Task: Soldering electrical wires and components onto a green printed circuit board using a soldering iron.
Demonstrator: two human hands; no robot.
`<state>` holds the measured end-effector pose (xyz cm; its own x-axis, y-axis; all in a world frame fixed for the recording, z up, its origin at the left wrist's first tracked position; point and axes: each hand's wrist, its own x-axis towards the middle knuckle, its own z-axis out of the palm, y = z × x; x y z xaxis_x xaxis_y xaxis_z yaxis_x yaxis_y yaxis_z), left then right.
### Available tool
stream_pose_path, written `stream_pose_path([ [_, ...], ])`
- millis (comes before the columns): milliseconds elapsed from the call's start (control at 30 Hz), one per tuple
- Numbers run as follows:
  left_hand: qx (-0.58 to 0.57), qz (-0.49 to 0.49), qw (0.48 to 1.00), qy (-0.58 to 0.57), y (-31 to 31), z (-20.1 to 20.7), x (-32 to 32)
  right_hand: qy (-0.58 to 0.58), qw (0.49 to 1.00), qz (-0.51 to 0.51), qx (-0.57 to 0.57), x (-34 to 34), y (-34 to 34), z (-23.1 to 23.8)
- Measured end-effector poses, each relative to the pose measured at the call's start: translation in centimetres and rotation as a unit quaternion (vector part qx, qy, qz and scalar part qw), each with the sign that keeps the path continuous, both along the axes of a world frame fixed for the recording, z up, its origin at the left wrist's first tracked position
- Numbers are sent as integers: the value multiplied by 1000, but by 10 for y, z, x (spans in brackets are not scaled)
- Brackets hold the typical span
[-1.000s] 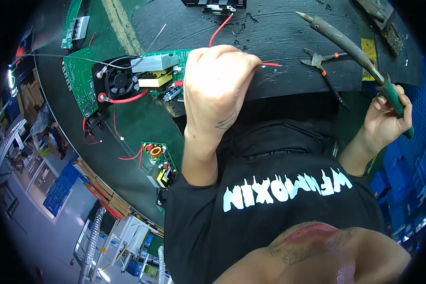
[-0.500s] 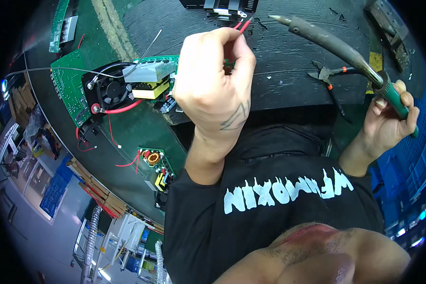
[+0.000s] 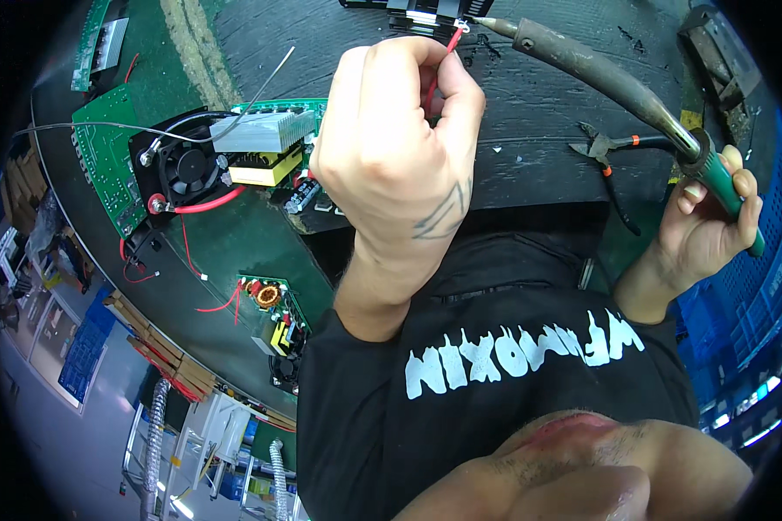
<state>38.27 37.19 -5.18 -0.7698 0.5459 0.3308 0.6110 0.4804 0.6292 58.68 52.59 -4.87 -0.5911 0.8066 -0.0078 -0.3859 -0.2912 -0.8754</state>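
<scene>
My left hand [image 3: 400,139] is closed in a pinch on a red wire [image 3: 453,41], whose end meets a small metal terminal at the black panel part [image 3: 426,16] at the far edge. Wrapped around the green handle of a soldering iron [image 3: 617,81], my right hand [image 3: 708,213] holds it slanted, tip pointing left. That tip is right beside the wire end and terminal; whether they touch I cannot tell. Behind my left hand lies a circuit board with a grey heatsink [image 3: 265,132] and a yellow transformer [image 3: 268,171], partly hidden.
Orange-and-black cutters [image 3: 601,149] lie on the black mat [image 3: 539,122]. To the left are a black fan [image 3: 188,168], a green circuit board [image 3: 104,161] and a thin stiff wire [image 3: 274,76] standing up. A smaller board [image 3: 271,300] sits nearer. At the far right stands a metal holder [image 3: 719,52].
The iron's tip has moved left and slightly up to the terminal. My left hand has shifted a little right, bringing the red wire's end against the terminal.
</scene>
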Motion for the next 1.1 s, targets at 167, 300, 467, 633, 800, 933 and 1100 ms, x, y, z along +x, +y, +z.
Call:
stream_pose_path([
  [167, 0, -7, 1000, 11, 1, 0, 0, -11, 1000, -13, 1, -5, -3, -3],
  [300, 9, -8, 1000, 27, 1, -4, -1, 7, 1000, -23, -11, -6, -3, -11],
  [467, 19, -11, 999, 33, 1, -5, -1, -9, 999, -26, -33, -8, -7, -9],
  [633, 30, -14, 998, 49, 2, -7, -1, -14, 998, -38, -47, -9, -9, -14],
  [800, 18, -2, 999, 29, 4, -2, 0, 8, 998, -37, -46, -7, -8, -21],
  [933, 16, -1, 999, 31, 5, -3, 0, -3, 998, -44, -49, -9, -10, -18],
  [1100, 17, 1, 999, 33, 4, -5, -1, -8, 998, -41, -53, -10, -12, -16],
])
